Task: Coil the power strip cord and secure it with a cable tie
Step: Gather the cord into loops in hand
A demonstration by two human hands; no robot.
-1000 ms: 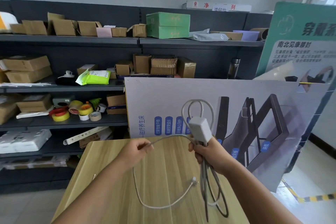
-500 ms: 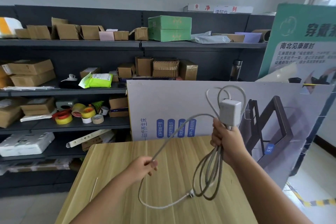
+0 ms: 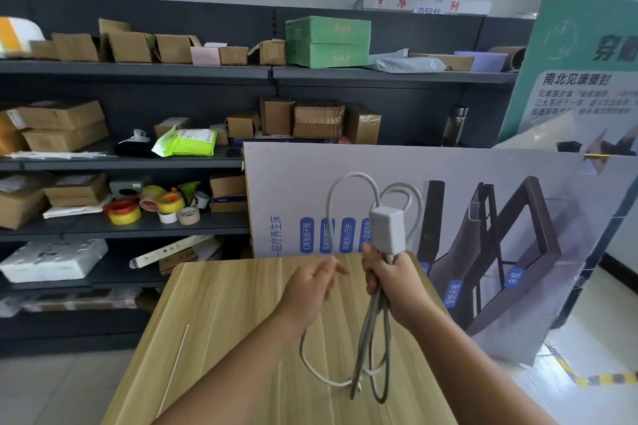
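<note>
Right grip [image 3: 397, 281] clamps the coiled cord [image 3: 374, 338] — left grip [image 3: 310, 290] pinches 1 strand.

Matt wood-grain table [image 3: 224, 321] — smooth white plastic cord [image 3: 348, 183].

Behind my wooden table [image 3: 241, 304], the leaning white board [image 3: 466, 190] carries "磁疗养生床" down its left edge and blue tags "床框" and "智能床板". Right of it, the green poster [image 3: 566, 55] reads "南北见康腰封". Above, a white sign [image 3: 426, 5] shows red "净" and "列".
</note>
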